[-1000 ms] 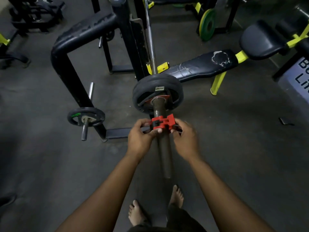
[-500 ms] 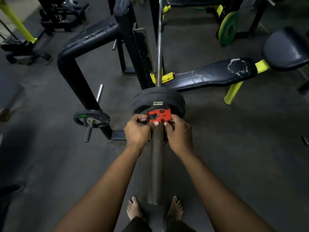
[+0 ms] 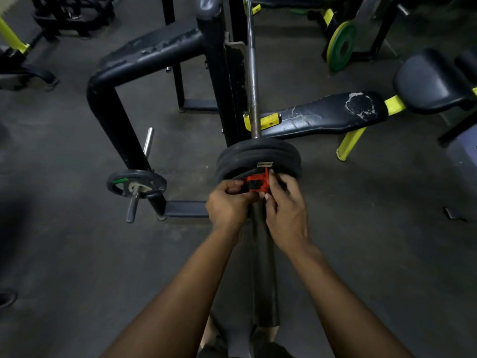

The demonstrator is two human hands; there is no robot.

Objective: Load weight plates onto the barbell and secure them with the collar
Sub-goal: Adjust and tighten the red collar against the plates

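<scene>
Both hands [image 3: 258, 205] pinching the red clip [image 3: 256, 183] against the plates [image 3: 258, 156]; could slide off if left loose.

Dim gym with a dark grey rubber floor [image 3: 77, 254]. A black steel rack frame [image 3: 108, 104] stands left; a cracked black padded bench with yellow legs [image 3: 330, 115] lies right.

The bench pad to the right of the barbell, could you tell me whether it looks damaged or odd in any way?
Yes. The black bench pad is worn: near its right end the cover has peeled in a ragged, pale-edged patch, and fine pale cracks mark the surface nearer the barbell. It sits level, not askew.
</scene>
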